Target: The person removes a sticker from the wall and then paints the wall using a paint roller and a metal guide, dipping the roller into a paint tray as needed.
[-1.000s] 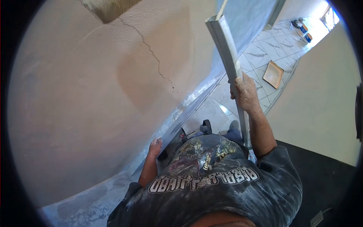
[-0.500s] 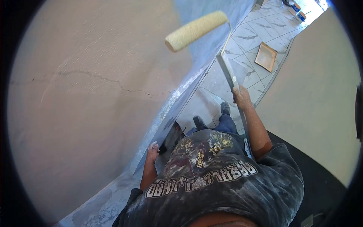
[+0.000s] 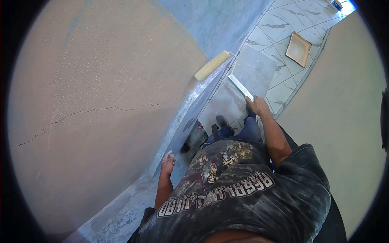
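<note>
A cream paint roller (image 3: pixel 212 66) is at the lower edge of the beige wall (image 3: pixel 109 81), where a whitish strip runs along it. Its pale handle (image 3: pixel 241 87) reaches down to my right hand (image 3: pixel 258 106), whose fingers are wrapped round it. My left hand (image 3: pixel 168 163) hangs beside the wall's bottom edge, left of my body, with its fingers curled; whether anything small is in it cannot be made out. A thin crack (image 3: pixel 97 109) crosses the beige wall.
A shallow paint tray (image 3: pixel 298 49) lies on the marble-patterned tiles (image 3: pixel 279 24). Farther off stands a small bucket (image 3: pixel 336 5). A greenish-beige wall (image 3: pixel 336 97) rises on the right, and dark items (image 3: pixel 196 139) lie by my feet.
The roller has come down and away from me, toward the wall's lower edge. My feet have shifted, and the view has turned, showing more of the bluish wall.
</note>
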Demonstrator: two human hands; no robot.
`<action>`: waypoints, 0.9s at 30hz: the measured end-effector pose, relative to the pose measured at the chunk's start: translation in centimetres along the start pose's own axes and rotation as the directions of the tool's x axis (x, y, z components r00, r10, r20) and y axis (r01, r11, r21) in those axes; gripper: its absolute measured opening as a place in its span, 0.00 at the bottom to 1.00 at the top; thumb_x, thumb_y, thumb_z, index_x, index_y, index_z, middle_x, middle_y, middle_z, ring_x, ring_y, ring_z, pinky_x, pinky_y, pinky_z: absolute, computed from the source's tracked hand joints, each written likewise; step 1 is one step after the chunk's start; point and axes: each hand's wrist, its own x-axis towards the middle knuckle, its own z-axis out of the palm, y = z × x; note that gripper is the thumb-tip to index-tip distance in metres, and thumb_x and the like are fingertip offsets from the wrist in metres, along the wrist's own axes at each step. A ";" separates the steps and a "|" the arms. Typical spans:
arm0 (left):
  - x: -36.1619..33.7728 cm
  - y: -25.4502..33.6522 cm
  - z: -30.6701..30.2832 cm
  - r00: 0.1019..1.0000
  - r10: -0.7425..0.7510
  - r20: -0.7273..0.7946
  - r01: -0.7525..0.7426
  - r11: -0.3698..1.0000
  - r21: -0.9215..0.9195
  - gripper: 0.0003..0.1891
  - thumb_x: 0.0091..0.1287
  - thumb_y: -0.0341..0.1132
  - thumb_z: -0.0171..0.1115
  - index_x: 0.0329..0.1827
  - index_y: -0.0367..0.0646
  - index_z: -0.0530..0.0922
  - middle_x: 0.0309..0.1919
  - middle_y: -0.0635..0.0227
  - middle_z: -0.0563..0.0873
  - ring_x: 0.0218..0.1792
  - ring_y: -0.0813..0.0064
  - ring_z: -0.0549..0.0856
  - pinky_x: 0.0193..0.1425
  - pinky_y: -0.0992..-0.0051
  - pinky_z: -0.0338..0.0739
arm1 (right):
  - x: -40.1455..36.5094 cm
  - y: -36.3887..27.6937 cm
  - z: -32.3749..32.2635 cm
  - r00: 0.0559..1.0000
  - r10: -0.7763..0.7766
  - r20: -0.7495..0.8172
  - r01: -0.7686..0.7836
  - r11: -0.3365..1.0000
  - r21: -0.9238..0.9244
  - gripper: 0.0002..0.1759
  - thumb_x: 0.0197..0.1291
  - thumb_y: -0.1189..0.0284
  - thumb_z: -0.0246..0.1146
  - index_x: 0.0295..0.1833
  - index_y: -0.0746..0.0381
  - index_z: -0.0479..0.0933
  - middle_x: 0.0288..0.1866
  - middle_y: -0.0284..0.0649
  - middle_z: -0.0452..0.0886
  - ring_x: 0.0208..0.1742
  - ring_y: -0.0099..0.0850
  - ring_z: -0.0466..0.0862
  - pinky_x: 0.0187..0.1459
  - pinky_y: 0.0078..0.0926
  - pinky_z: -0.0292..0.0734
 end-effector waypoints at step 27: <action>1.4 -3.1 4.3 0.997 -0.069 0.047 0.082 0.908 -0.412 0.23 0.70 0.40 0.59 0.65 0.43 0.71 0.33 0.74 0.76 0.30 0.82 0.75 0.30 0.79 0.71 | 5.8 -5.1 -2.0 0.989 0.088 0.115 -0.059 0.969 -0.239 0.42 0.64 0.39 0.48 0.40 0.74 0.81 0.27 0.55 0.83 0.33 0.48 0.85 0.41 0.43 0.79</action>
